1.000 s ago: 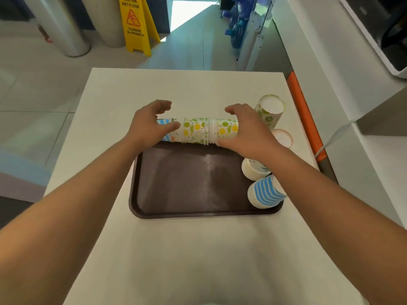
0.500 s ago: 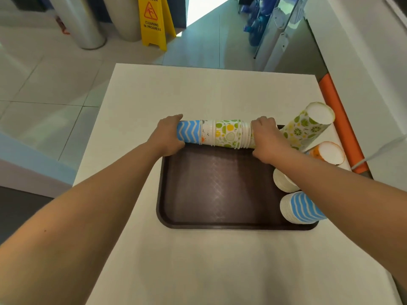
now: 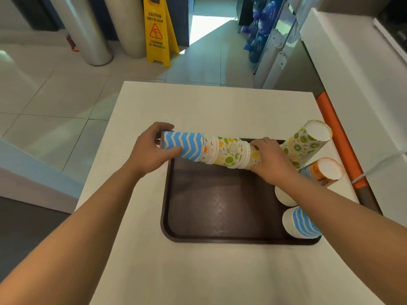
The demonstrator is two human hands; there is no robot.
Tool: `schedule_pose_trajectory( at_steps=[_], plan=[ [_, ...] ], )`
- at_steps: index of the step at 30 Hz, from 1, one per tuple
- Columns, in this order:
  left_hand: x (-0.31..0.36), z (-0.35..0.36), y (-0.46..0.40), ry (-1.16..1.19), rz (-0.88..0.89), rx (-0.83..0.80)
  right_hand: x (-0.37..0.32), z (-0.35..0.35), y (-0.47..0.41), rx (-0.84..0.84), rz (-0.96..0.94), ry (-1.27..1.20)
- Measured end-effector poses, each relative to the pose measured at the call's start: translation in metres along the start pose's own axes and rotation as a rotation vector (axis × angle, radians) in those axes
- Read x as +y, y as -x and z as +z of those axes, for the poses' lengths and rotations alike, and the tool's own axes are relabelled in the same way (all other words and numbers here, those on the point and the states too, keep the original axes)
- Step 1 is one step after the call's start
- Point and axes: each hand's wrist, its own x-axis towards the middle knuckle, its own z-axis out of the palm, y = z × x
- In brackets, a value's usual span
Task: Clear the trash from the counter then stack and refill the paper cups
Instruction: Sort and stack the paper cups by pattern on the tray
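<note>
Near, lower right: blue cup stack (image 3: 302, 223) on tray (image 3: 220, 208). Mid-frame: left hand (image 3: 152, 150) and right hand (image 3: 272, 161) each closed on one end of sideways cup stack (image 3: 220, 151), above tray's far edge. Right: more stacks (image 3: 308, 144). Surface (image 3: 220, 106) shows no trash; stacking looks partly done, refill pending.

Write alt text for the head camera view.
Both hands hold a sideways stack of paper cups over the far edge of a dark brown tray: left hand on the blue zigzag end, right hand on the other. More cup stacks stand along the tray's right side.
</note>
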Motion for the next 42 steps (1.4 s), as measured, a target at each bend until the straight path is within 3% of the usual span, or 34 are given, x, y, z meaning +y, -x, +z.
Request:
schedule_pose_trajectory(
  at_steps=[7,13,17,23,27,32,35,38,42],
  plan=[
    [0.075,-0.002,0.02,0.283,0.162,0.173,-0.024,0.021,0.055,0.126,0.137,-0.434],
    [0.13,0.039,0.042,0.257,0.318,0.034,-0.025,0.047,0.09,0.137,0.286,-0.684],
    [0.145,0.067,0.054,0.213,0.387,-0.082,-0.015,0.038,0.108,0.098,0.311,-0.686],
    [0.155,0.081,0.06,0.133,0.431,-0.125,-0.04,-0.035,0.124,0.31,0.195,-0.82],
    [0.153,0.076,0.064,0.124,0.375,-0.196,-0.064,-0.078,0.107,0.38,0.012,-0.843],
    [0.111,0.064,0.075,0.282,0.151,-0.234,-0.081,-0.093,0.088,0.287,-0.017,-0.782],
    [0.079,0.071,0.088,0.107,0.014,-0.313,-0.081,-0.091,0.084,0.295,0.0,-0.802],
    [0.069,0.089,0.093,-0.039,0.005,-0.323,-0.08,-0.092,0.083,0.297,0.016,-0.814],
    [0.074,0.111,0.089,0.052,0.023,-0.291,-0.082,-0.101,0.085,0.308,0.052,-0.847]
  ],
)
